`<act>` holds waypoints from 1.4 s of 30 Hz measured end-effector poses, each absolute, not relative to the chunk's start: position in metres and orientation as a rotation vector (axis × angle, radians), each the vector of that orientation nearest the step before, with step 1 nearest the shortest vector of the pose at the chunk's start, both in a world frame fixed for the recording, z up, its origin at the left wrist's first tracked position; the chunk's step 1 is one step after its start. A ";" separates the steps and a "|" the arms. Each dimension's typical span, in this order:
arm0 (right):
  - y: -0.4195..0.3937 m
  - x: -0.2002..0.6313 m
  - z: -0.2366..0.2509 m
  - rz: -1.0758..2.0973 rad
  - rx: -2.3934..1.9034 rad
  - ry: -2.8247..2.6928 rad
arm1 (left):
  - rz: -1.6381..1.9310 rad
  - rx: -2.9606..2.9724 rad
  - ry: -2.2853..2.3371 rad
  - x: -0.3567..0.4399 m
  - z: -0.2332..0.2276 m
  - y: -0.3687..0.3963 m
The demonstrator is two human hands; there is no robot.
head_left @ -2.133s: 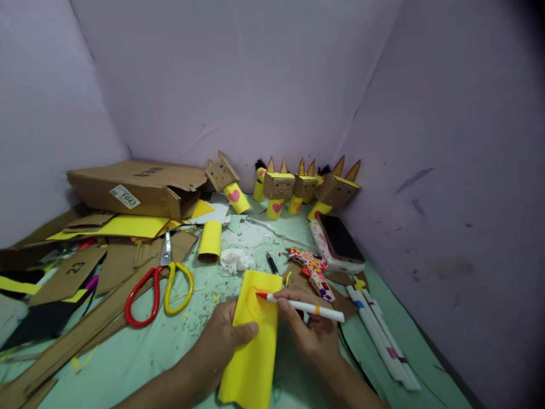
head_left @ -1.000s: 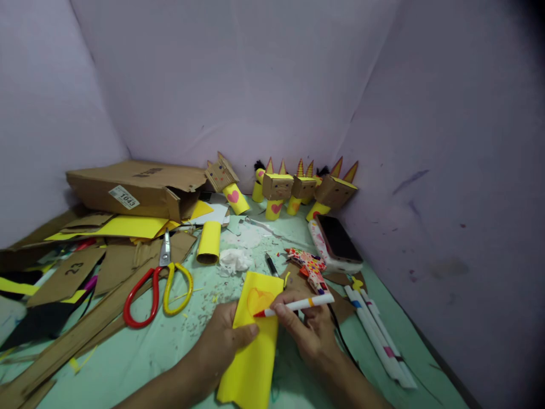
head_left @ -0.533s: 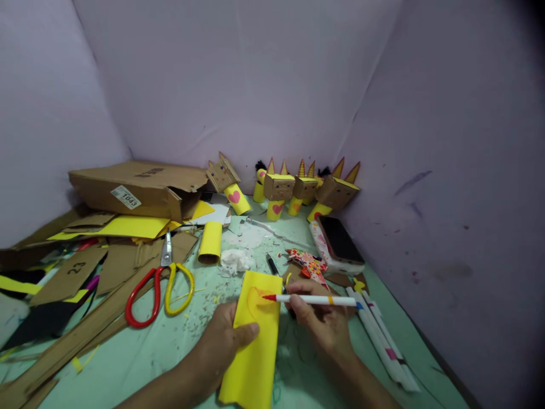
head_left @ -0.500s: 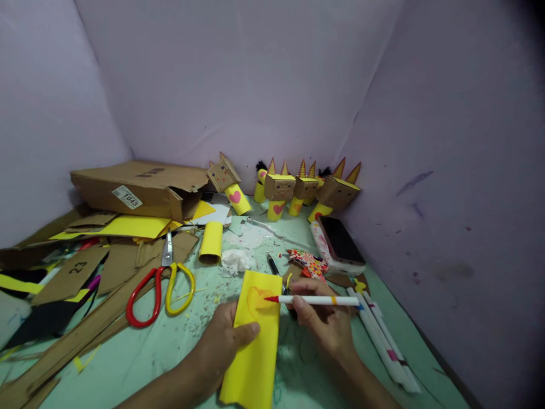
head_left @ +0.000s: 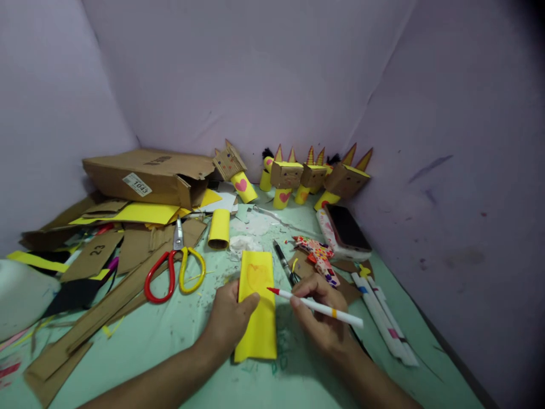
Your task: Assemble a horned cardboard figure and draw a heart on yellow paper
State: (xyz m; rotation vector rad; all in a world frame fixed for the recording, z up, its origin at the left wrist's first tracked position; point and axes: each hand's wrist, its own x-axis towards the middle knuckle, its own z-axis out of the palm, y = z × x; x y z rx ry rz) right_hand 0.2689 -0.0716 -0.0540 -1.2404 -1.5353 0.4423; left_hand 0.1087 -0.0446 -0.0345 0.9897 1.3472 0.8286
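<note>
My left hand is closed on the left edge of a folded strip of yellow paper, thumb on top. An orange heart is drawn near the strip's far end, its inside lightly coloured. Between the fingers of my right hand is a white felt-tip marker with a red tip and an orange band. Its tip is close to the strip's right side, just below the heart; whether it touches the paper I cannot tell. A black pen lies beyond my right hand.
Red-and-yellow-handled scissors, cardboard scraps and a cardboard box lie left. A yellow paper tube stands ahead. Cardboard-headed figures line the back wall. On the right are a phone and white markers.
The marker's tip has moved off the heart toward me, and its rear end has dropped. The yellow strip lies flatter and more upright in view. My head view has shifted slightly.
</note>
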 end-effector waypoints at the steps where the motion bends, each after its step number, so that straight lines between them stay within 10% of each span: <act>1: -0.072 0.268 -0.055 0.455 -1.233 -1.544 | 0.822 1.008 1.360 0.109 -0.033 -0.044; 42: -0.063 0.261 -0.060 0.253 -1.110 -1.716 | 0.794 1.020 1.300 0.107 -0.030 -0.045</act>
